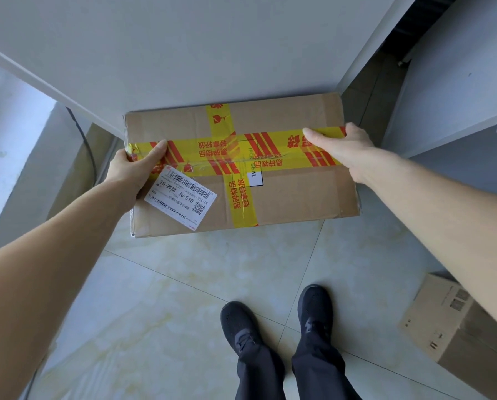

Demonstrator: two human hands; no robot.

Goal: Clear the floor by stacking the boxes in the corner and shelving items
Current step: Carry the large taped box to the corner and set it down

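A flat cardboard box [293,194] crossed with yellow and red tape and bearing a white shipping label is held level above the tiled floor, its far edge close to the white wall. My left hand [132,168] grips its left edge, thumb on top. My right hand [342,145] grips its right edge, thumb lying along the tape. The fingers under the box are hidden. A second cardboard box [443,327] lies on the floor at the lower right, partly behind my right forearm.
A white wall [212,53] meets a side wall in a corner ahead. A black cable [90,157] runs down at the left. A white shelf unit [458,111] stands at the right. My two feet in black shoes [279,321] stand on the pale tiles.
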